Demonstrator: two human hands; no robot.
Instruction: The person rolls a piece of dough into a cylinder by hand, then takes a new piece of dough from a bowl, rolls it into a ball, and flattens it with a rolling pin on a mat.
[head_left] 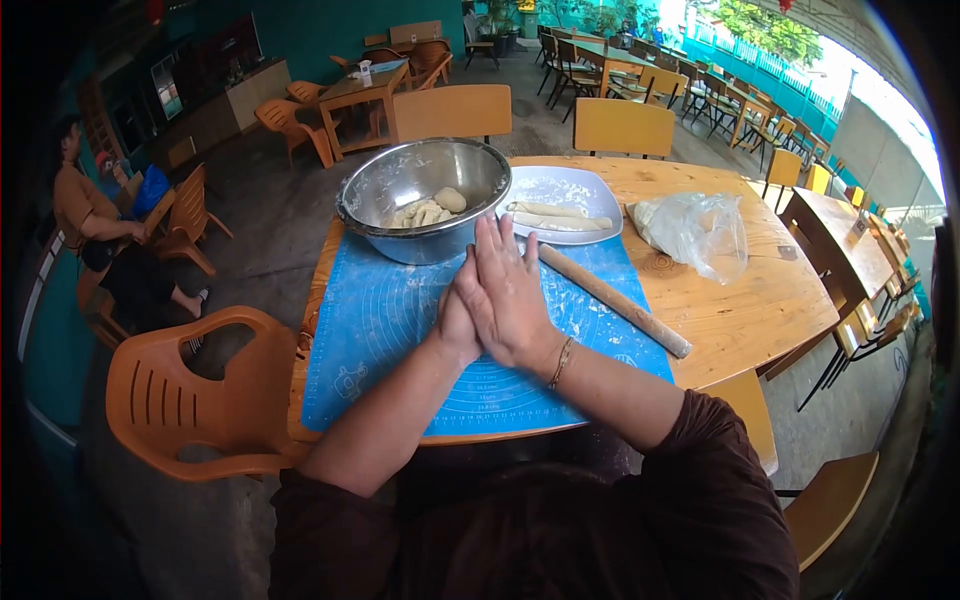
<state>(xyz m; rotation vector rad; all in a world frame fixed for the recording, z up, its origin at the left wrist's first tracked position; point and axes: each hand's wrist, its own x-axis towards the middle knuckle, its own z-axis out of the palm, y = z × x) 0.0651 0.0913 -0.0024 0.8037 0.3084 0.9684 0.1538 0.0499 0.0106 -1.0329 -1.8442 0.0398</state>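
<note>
My left hand (pixel 456 318) and my right hand (pixel 508 305) are pressed palm to palm above the blue measuring mat (pixel 390 340). The right hand lies over the left, its fingers stretched forward. Whatever is between the palms, if anything, is hidden. Just beyond the fingertips stands a steel mixing bowl (pixel 425 235) with pieces of dough (pixel 425 212) inside. Right of it, a white tray (pixel 592 186) bears a few rolled dough strips (pixel 560 222). A floury wooden rolling pin (pixel 620 305) lies slanted on the mat, right of my hands.
A clear plastic bag (pixel 700 235) with pale contents rests on the wooden table (pixel 765 320) at the right. An orange chair (pixel 200 390) stands close at the left. Another person (pixel 95 215) sits farther left. More tables and chairs fill the background.
</note>
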